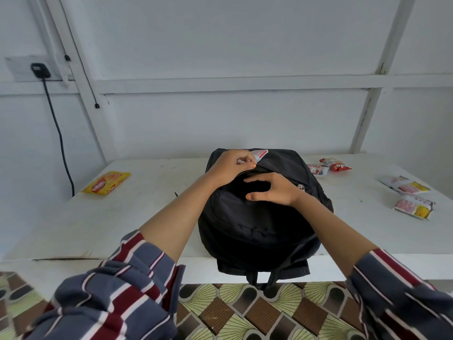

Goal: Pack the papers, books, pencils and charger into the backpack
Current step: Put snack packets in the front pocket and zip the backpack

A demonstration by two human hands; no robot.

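A black backpack (259,224) lies mid-table (147,217), its straps (259,278) hanging over the near edge at 6 o'clock. The left hand (228,165) pinches a small red-and-white packet (260,153) at the bag's top rim, 12 o'clock. The right hand (274,190), just beside it but apart, presses the front cloth with fingers stretched and thumb spread. A yellow packet (107,182) sits at 9 o'clock and red packets (334,164) at 2 o'clock, both well apart from the bag, with bare tabletop on both flanks
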